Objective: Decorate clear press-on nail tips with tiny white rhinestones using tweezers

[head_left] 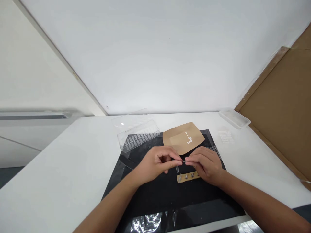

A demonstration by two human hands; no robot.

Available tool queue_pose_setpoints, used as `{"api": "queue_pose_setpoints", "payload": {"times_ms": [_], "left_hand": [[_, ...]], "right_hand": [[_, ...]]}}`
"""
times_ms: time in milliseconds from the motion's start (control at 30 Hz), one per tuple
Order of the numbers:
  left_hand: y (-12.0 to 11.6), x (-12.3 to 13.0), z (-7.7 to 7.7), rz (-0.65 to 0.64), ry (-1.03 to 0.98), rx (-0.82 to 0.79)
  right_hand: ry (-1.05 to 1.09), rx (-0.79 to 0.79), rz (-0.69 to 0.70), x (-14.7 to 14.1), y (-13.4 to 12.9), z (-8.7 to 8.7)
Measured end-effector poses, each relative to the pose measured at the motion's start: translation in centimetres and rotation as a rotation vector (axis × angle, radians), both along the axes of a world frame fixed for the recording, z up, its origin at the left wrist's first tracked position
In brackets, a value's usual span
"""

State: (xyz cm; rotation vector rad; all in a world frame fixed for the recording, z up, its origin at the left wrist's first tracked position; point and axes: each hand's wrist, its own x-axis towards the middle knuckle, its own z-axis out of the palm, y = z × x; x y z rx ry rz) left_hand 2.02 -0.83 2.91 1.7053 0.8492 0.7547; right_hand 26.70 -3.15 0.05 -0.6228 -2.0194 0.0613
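- Head view, landmark: black mat (155,194), lying on a white table (53,181).
- Head view, small slender piece (184,161): located over the upper right part of the black mat, spanning the short gap between the two hands; its exact form is too small to tell.
- Head view, left hand (157,163): over the middle of the black mat; thumb and index finger closed together on the left end of the small slender piece, other fingers curled.
- Head view, right hand (206,164): over the right part of the black mat; thumb and index finger clamped on the right end of the same piece.
- Head view, clear tapered piece (177,169): just below the left fingertips, over the black mat; whether it is held or lying cannot be determined.
- Head view, tan strip (189,176): on the black mat, carrying a row of small shiny items; its right end is hidden by the right hand.
- Head view, brown sheet (181,139): across the far edge of the black mat, white marks on its right half.
- Head view, clear box (138,136): overlapping the far left corner of the black mat, with rows of nail-shaped tips.
- Head view, translucent tray (234,118): beyond the black mat to the right, beside a cardboard panel (286,106).
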Motion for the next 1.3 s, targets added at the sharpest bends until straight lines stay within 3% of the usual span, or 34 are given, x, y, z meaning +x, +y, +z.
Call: {"api": "queue_pose_setpoints", "payload": {"times_ms": [67,167,300,400,633,833,900,967,1100,1200,1300], "left_hand": [[0.6,-2.2,1.3,-0.081,0.187,0.131],[1.2,-5.6,2.7,-0.173,0.533,0.069],[1.7,-7.6,2.3,-0.067,0.943,-0.016],[2.0,-7.1,1.4,-0.059,1.055,-0.024],[2.3,-7.4,0.7,-0.095,0.983,0.088],[2.0,-7.7,1.9,-0.131,0.758,0.302],[2.0,-6.9,2.2,-0.041,0.696,0.431],[2.1,-5.6,2.0,0.132,0.638,0.596],[1.9,-2.2,-0.1,0.412,0.570,0.799],[1.6,-0.3,-1.8,0.493,0.528,0.794],[1.4,0.8,-2.4,0.531,0.508,0.709]], "right_hand": [[0.004,-0.016,-0.047,0.2,0.2,0.0],[-0.002,-0.053,-0.095,0.6,0.5,-0.1],[-0.042,-0.084,-0.109,0.9,0.8,-0.5],[-0.064,-0.095,-0.099,0.9,0.9,-0.6],[-0.090,-0.107,-0.103,1.1,1.1,-0.9],[-0.069,-0.111,-0.118,1.2,1.6,-1.3],[-0.062,-0.112,-0.118,1.2,1.7,-1.4],[-0.062,-0.112,-0.131,1.1,1.7,-1.4],[-0.054,-0.088,-0.181,0.7,1.9,-1.4],[-0.061,-0.047,-0.205,0.2,2.3,-1.0],[-0.114,0.015,-0.230,-0.6,3.3,-0.1]]}}
